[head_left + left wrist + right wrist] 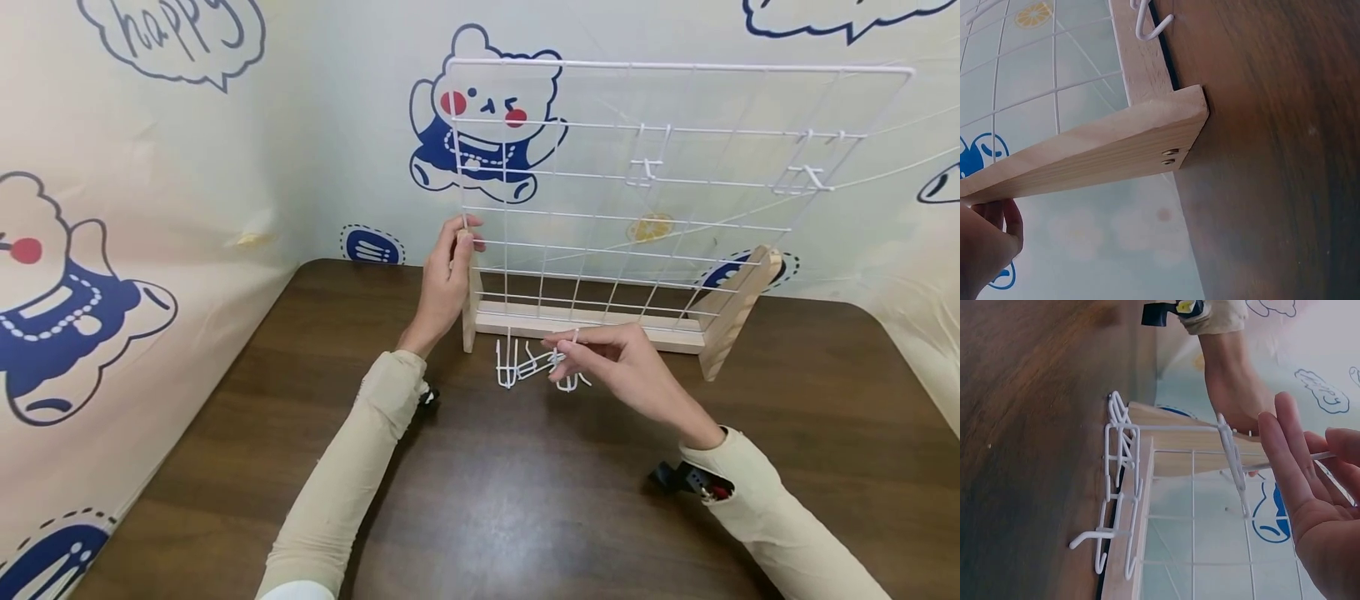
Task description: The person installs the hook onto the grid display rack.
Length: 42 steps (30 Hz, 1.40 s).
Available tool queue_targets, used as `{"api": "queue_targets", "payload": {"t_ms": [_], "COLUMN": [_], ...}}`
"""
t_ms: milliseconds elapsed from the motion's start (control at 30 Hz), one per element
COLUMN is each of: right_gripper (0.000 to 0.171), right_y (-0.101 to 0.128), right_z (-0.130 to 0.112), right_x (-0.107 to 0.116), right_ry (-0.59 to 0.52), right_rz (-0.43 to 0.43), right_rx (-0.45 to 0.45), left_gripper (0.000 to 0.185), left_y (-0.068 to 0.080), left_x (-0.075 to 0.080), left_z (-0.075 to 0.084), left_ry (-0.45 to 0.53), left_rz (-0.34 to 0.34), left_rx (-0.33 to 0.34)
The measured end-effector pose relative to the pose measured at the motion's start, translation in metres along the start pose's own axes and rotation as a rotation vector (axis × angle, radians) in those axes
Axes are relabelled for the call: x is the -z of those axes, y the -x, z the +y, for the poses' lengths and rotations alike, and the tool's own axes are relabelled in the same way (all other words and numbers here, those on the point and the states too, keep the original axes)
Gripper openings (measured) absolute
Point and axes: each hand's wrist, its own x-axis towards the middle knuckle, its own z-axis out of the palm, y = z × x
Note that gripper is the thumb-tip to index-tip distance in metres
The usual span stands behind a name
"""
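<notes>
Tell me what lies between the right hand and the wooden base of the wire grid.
In the head view, loose white wire hooks lie on the table between the right hand and the wooden base; the hand pinches one hook.

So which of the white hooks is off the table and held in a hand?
The hook pinched in the right hand; the loose hooks lie on the table, and two others hang on the grid.

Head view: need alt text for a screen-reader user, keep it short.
A person's left hand grips the left edge of a white wire grid panel standing in a wooden base on a dark wooden table, while the right hand pinches a white wire hook above a small pile of hooks. Two hooks already hang high on the grid.
</notes>
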Motion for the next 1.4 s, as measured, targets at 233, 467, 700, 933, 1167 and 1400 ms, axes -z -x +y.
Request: {"api": "queue_targets", "payload": {"t_ms": [233,467,700,933,1167,1400], "right_gripper": [0.028,0.030,0.027,0.024,0.023,0.023], "right_y": [-0.003,-0.007,-0.013,-0.020,-0.028,-0.037], "right_z": [-0.007,-0.016,-0.027,-0.040,-0.050,-0.058], "right_x": [-0.003,-0.003,-0.005,-0.005,-0.005,-0.008], "right_ry": [-0.042,-0.045,-0.034,-0.011,0.010,0.038], "right_rz": [-0.011,0.049,0.100,0.100,0.117,0.142], "right_rx": [0.027,0.084,0.131,0.195,0.256,0.314], "left_gripper": [0.025,0.025,0.026,0.026,0.026,0.025], "left_y": [0.000,-0.002,-0.004,-0.003,-0.001,0.002], "left_x": [0.002,0.000,-0.006,-0.004,-0.002,0.001], "left_z": [0.001,-0.009,-0.035,-0.035,-0.012,0.005], "left_ry": [-0.026,-0.022,-0.039,-0.055,-0.044,-0.044], "left_rz": [0.027,0.024,0.004,-0.011,-0.015,-0.018], "left_rx": [-0.001,-0.024,-0.037,-0.006,0.008,0.008]}}
